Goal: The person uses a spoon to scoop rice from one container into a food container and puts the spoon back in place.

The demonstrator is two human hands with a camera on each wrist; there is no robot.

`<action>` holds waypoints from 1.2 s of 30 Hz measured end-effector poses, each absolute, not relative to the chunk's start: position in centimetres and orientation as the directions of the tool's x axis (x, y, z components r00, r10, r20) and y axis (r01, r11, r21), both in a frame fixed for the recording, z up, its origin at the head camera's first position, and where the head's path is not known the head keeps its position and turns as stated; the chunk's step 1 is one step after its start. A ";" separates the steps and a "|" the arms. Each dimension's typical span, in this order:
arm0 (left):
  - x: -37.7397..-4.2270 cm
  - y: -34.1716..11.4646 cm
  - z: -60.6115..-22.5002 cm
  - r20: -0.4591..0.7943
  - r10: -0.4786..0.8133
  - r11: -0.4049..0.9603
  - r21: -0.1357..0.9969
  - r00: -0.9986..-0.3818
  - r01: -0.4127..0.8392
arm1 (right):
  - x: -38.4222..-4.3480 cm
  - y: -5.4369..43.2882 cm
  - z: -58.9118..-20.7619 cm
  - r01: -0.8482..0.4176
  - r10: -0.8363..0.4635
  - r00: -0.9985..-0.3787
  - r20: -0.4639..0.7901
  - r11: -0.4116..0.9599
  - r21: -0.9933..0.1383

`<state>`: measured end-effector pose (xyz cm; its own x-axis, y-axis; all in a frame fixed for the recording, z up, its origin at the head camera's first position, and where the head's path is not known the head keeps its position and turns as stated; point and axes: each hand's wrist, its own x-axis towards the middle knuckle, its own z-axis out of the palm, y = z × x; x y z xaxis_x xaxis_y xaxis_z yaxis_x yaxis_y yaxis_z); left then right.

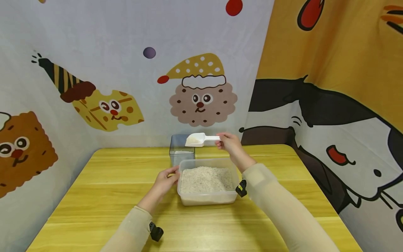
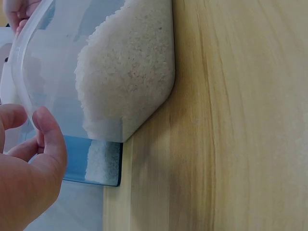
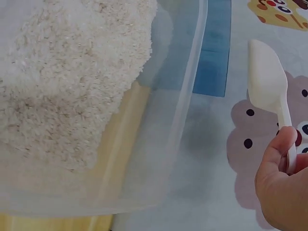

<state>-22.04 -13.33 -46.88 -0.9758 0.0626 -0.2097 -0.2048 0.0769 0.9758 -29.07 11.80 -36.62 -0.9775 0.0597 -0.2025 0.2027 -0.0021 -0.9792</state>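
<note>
A clear plastic tub (image 1: 207, 199) of white rice (image 1: 206, 178) stands on the table. At its left side my left hand (image 1: 165, 179) pinches the rim, thumb and fingers on either side of it in the left wrist view. My right hand (image 1: 231, 142) grips the handle of a white scoop (image 1: 196, 140), raised behind the tub with some rice in its bowl. The scoop's tip overlaps the top of a bluish see-through container (image 1: 182, 158) in the head view. That container has a lower layer of rice (image 2: 103, 161) in it.
All of this is on a yellow wood-grain table (image 1: 126, 196). Behind it hangs a cloth backdrop (image 1: 126, 31) printed with cartoon food, and a cartoon animal print covers the right side. Each sleeve carries a small black device (image 1: 155, 231) at the wrist.
</note>
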 end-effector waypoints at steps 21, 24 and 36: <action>-22.0 -13.3 -46.8 -0.209 0.062 0.076 0.976 -0.976 -0.204 | -29.1 9.3 -35.8 -0.144 -0.010 -0.988 0.157 0.458 -0.877; -22.0 -13.3 -46.8 -0.210 0.063 0.071 0.976 -0.976 -0.205 | -28.9 9.0 -35.7 -0.232 -0.059 -0.969 0.241 0.555 -0.799; -22.0 -13.4 -46.8 -0.199 0.071 0.065 0.979 -0.977 -0.194 | -27.6 8.6 -35.3 -0.632 -0.410 -0.736 0.539 0.700 -0.332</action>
<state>-21.98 -13.42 -46.76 -0.9775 0.0715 -0.1986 -0.1941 0.0646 0.9788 -27.57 8.58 -35.29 -0.7360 -0.4096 0.5389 -0.6324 0.7001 -0.3316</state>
